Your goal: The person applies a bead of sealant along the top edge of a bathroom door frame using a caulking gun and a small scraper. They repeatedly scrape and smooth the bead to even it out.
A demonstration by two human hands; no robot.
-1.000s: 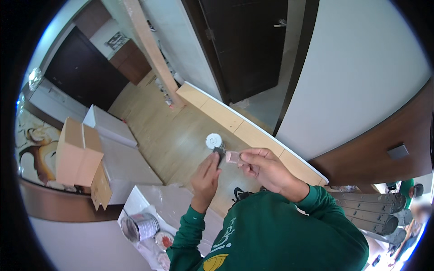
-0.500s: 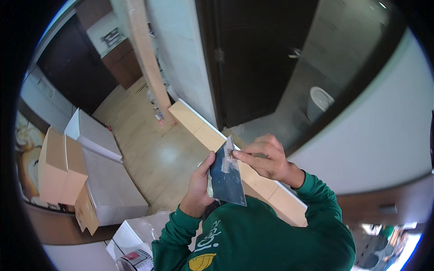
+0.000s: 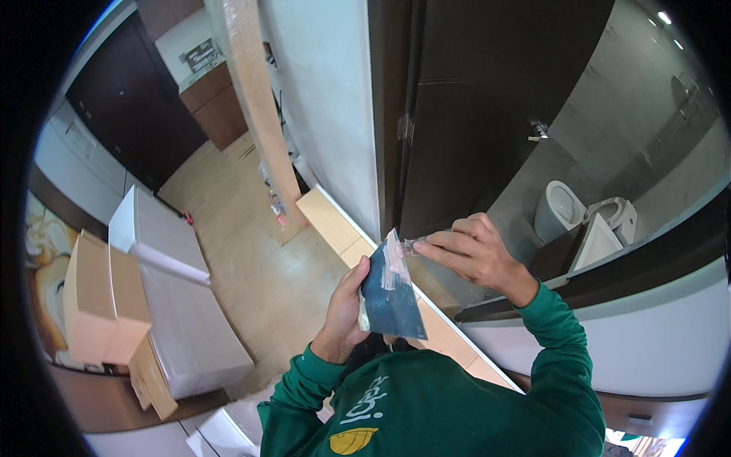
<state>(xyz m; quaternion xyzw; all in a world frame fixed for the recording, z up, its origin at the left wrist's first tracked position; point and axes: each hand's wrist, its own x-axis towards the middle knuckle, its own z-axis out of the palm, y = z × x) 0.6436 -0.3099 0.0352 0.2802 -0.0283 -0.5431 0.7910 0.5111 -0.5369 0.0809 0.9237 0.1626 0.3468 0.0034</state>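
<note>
My left hand [image 3: 344,308] is closed round the near left side of a wide dark putty knife [image 3: 392,308], thumb on its edge. The knife is tilted in front of my chest. Pale pinkish filler [image 3: 395,263] is smeared across its far end, and a lighter yellowish part shows beside my left palm. My right hand [image 3: 483,255] pinches a small thin scraper [image 3: 410,247] between thumb and fingers. This scraper lies close by the knife's far right edge, beside the filler; whether they touch I cannot tell. Most of its handle is hidden in my fingers.
A long light-wood board [image 3: 358,249] runs beneath my hands. A dark door [image 3: 480,107] stands ahead, with a toilet [image 3: 563,206] beyond it on the right. Left are a wrapped sofa-like piece [image 3: 194,327] and cardboard boxes [image 3: 91,297]. A wrapped post [image 3: 251,84] rises far left.
My right hand with the small scraper has shifted right, off the filler-smeared face to the putty knife's edge. The view has turned, so more of the toilet room shows.
</note>
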